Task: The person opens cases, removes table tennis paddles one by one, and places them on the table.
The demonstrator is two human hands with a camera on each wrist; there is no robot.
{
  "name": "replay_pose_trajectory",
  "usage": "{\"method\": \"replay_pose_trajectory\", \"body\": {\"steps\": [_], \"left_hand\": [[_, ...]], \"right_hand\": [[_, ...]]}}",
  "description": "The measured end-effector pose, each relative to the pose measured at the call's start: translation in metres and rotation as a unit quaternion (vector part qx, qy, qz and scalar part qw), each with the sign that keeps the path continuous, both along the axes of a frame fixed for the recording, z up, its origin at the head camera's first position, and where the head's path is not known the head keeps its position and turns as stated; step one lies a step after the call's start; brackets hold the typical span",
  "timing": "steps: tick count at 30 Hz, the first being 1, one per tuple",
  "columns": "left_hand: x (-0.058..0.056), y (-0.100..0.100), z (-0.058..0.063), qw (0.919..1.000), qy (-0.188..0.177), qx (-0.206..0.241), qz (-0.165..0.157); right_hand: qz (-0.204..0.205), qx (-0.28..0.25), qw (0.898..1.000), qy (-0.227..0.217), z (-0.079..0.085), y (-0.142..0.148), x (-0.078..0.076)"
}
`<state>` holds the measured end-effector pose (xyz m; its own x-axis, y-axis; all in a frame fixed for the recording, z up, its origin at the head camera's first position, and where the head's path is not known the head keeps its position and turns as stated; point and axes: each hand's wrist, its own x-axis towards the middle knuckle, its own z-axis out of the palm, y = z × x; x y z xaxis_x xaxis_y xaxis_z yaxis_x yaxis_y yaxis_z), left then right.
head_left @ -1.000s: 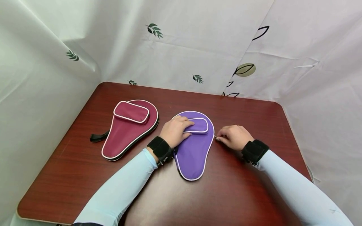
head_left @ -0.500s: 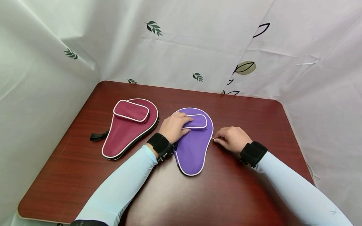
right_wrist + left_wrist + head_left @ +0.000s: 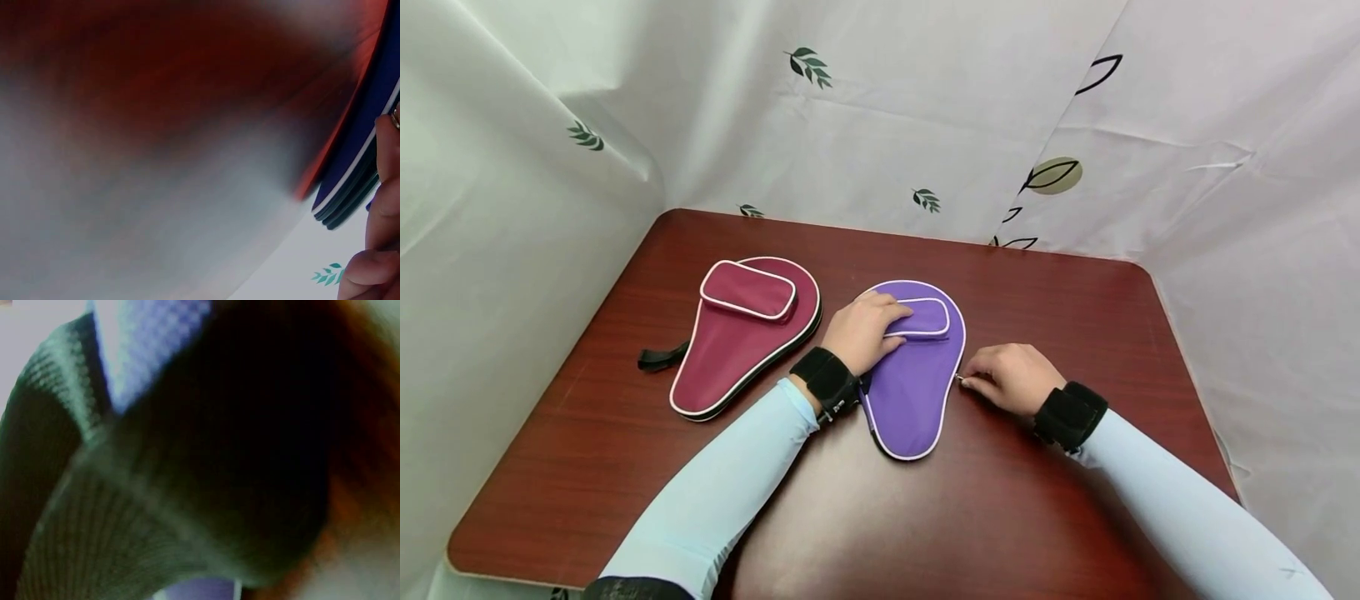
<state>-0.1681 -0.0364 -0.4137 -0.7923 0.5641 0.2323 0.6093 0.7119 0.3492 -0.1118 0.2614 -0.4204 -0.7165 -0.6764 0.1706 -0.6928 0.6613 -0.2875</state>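
Position change: the purple case lies at table centre, a little farther from the person than a second ago. On the far left a black strap trails from the maroon case, which lies apart, clear of both hands. The left hand presses flat, fingers relaxed, on the purple case's pocket. The right hand pinches the zipper pull at the case's right edge; it has travelled toward the narrow end, so the zipper appears to be running. The table offers no obstruction. Both wrist views are blurred.
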Motion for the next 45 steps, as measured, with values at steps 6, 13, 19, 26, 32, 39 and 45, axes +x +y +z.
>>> {"method": "replay_pose_trajectory", "body": {"steps": [6,13,19,26,32,39,45], "left_hand": [[-0.001,0.002,0.0,1.0,-0.002,-0.005,0.002],[-0.002,0.001,-0.001,1.0,-0.001,-0.002,0.006],[-0.002,0.001,-0.001,1.0,-0.003,-0.001,0.006],[-0.003,0.0,-0.001,1.0,-0.002,0.0,0.006],[-0.003,0.0,0.0,1.0,-0.007,0.001,0.007],[-0.003,0.0,0.0,0.9999,-0.008,0.001,0.009],[-0.003,0.001,0.001,0.9999,-0.012,0.0,0.01]], "right_hand": [[0.022,0.012,1.0,-0.002,0.002,-0.005,0.009],[0.05,0.006,0.999,-0.006,0.004,-0.011,0.017],[0.069,-0.007,0.998,-0.012,0.005,-0.015,0.025],[0.08,-0.024,0.996,-0.001,0.002,-0.017,0.033],[0.09,-0.028,0.996,-0.006,0.003,-0.02,0.039],[0.095,-0.029,0.995,-0.006,0.004,-0.024,0.048],[0.112,-0.039,0.993,0.007,0.003,-0.027,0.059]]}}
